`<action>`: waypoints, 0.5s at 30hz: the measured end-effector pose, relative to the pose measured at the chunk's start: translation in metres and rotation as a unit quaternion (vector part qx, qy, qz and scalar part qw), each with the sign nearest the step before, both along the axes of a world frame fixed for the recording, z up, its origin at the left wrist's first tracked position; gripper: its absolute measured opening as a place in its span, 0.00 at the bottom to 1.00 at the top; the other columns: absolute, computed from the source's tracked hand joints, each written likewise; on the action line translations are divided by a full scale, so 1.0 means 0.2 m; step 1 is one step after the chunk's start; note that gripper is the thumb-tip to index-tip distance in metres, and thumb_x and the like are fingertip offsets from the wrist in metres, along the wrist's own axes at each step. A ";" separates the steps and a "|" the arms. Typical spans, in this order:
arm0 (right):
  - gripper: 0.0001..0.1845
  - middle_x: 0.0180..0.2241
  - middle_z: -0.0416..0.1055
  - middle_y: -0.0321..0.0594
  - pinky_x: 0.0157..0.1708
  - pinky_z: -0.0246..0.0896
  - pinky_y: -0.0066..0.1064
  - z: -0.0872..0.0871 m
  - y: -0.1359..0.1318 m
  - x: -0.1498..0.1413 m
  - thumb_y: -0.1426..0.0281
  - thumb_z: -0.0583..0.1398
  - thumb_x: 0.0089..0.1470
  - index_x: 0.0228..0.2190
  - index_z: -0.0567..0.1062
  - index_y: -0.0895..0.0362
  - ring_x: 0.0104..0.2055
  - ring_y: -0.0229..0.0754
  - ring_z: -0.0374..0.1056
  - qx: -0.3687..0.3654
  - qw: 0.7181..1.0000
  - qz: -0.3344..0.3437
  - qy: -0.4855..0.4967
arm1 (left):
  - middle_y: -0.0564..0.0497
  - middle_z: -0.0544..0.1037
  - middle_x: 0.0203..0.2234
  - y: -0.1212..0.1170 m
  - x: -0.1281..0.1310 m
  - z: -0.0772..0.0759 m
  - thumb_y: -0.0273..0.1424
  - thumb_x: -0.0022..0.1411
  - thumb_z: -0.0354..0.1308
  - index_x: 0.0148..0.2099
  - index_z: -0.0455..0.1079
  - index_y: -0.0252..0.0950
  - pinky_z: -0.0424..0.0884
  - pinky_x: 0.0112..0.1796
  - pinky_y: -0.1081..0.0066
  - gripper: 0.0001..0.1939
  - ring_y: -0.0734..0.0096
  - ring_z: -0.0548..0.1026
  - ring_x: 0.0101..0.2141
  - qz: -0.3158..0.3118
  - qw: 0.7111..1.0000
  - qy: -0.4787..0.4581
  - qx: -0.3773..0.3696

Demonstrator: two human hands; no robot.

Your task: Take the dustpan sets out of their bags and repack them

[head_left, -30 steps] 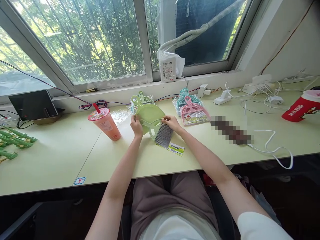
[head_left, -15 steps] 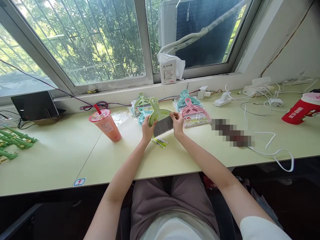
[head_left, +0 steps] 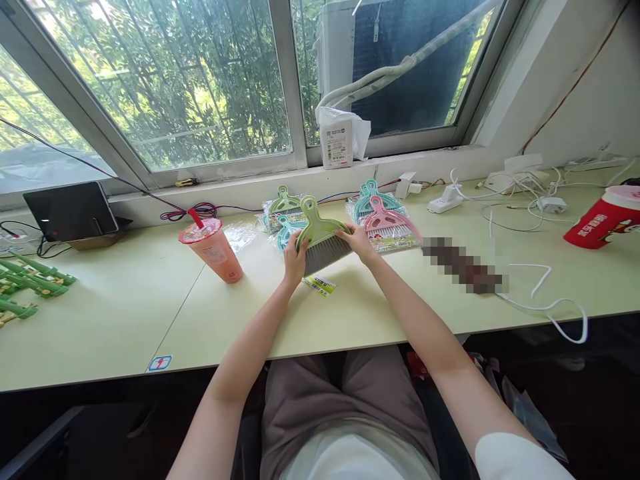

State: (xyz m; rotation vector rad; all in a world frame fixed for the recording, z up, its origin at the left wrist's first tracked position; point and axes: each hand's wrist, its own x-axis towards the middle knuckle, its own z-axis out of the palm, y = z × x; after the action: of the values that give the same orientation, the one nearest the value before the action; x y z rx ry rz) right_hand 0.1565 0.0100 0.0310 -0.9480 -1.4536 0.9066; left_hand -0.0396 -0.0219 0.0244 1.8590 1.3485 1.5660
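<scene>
A green hand brush (head_left: 324, 241) with grey bristles is held above the table, its handle pointing away from me. My left hand (head_left: 295, 259) is closed on its left side, and my right hand (head_left: 359, 241) grips its right side. Whether a dustpan sits behind the brush I cannot tell. Under it on the table lies a green-and-white label card (head_left: 320, 286). Behind my left hand is a blue brush and dustpan set (head_left: 287, 229), partly hidden. To the right of my right hand lies a wrapped pink set (head_left: 389, 223).
Farther back are a wrapped green set (head_left: 283, 203) and a wrapped teal set (head_left: 369, 197). A pink drink cup (head_left: 214, 251) stands left. A tablet (head_left: 71, 210), green sticks (head_left: 37, 280), a power strip (head_left: 445, 199), white cables (head_left: 537, 293) and a red cup (head_left: 603, 219) surround the work spot.
My right hand has shifted slightly right and up along the brush. The brush has tilted a little, its bristles turning toward the right. Other things stay where they were.
</scene>
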 end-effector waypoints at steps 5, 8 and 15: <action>0.30 0.24 0.67 0.34 0.30 0.52 0.29 0.01 -0.03 -0.04 0.44 0.67 0.35 0.28 0.78 0.59 0.29 0.38 0.59 -0.021 0.998 -0.037 0.037 | 0.53 0.73 0.29 0.02 -0.02 0.00 0.38 0.67 0.49 0.44 0.66 0.40 0.65 0.36 0.69 0.10 0.66 0.71 0.32 0.030 0.999 0.004 -0.030; 0.30 0.23 0.66 0.33 0.29 0.50 0.29 0.01 -0.05 -0.07 0.44 0.67 0.34 0.27 0.78 0.59 0.29 0.37 0.57 -0.031 0.997 -0.051 0.043 | 0.54 0.70 0.26 0.03 -0.03 0.00 0.38 0.67 0.49 0.41 0.65 0.40 0.63 0.34 0.70 0.08 0.67 0.69 0.30 0.032 0.999 -0.001 -0.022; 0.29 0.21 0.64 0.32 0.28 0.47 0.28 -0.01 -0.05 -0.08 0.46 0.68 0.33 0.27 0.79 0.59 0.28 0.36 0.55 -0.046 0.995 -0.062 0.066 | 0.56 0.65 0.23 0.03 -0.05 0.00 0.36 0.64 0.52 0.35 0.63 0.39 0.57 0.31 0.72 0.08 0.71 0.62 0.26 0.006 0.999 -0.047 0.003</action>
State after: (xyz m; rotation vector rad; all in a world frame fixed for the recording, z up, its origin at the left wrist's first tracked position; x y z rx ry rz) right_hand 0.1396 -0.0005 0.0287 -1.0166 -1.2360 0.9327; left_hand -0.0493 -0.0161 0.0240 1.7613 1.3177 1.6420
